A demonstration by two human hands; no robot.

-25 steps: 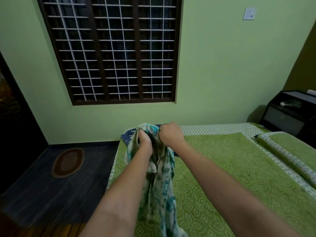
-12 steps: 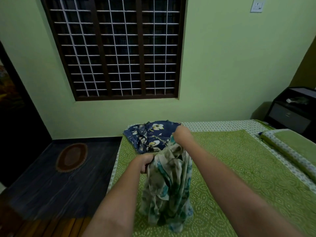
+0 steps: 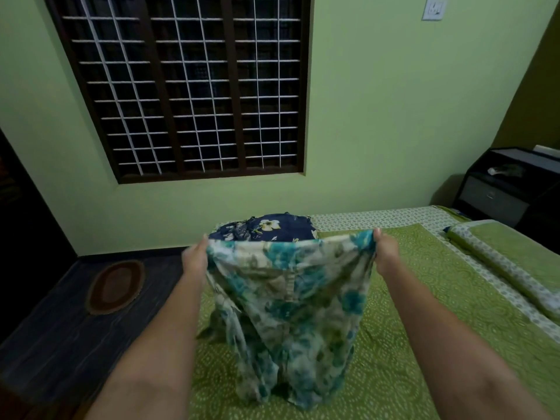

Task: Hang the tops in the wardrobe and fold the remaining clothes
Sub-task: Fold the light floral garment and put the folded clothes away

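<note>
garment: our teal-and-cream floral cloth top stretched between hands
left hand: gripping its 9 o'clock corner
right hand: gripping its 3 o'clock corner

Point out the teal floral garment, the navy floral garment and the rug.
teal floral garment (image 3: 291, 301), head view, middle of the hanging cloth
navy floral garment (image 3: 266, 228), head view, top with flower
rug (image 3: 116, 286), head view, centre

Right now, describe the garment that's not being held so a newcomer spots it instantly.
Find the green bed under the barred window. At its far left corner lies a crumpled garment. It is navy with pale flowers, unlike the teal-and-cream one held up in front.
</note>
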